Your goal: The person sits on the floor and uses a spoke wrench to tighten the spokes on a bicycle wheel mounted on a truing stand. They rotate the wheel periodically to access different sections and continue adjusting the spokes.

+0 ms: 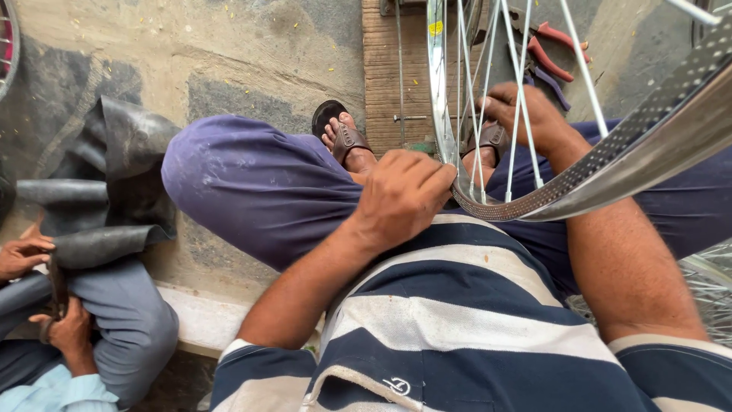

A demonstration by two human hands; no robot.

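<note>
A shiny metal bicycle wheel rim (610, 164) with thin spokes (518, 91) stands upright across my lap. My left hand (400, 194) is closed on the rim's near edge by my left knee. My right hand (526, 114) reaches through the spokes and grips among them; what its fingers pinch is hidden by the spokes. I wear a striped navy and white shirt and blue trousers, with brown sandals on my feet (347, 141).
Red-handled pliers (557, 49) lie on the concrete ahead. A wooden board (385, 69) lies between my feet. At the left another person's hands (65, 332) work a black rubber inner tube (114, 191). A second spoked wheel (713, 297) lies at the right.
</note>
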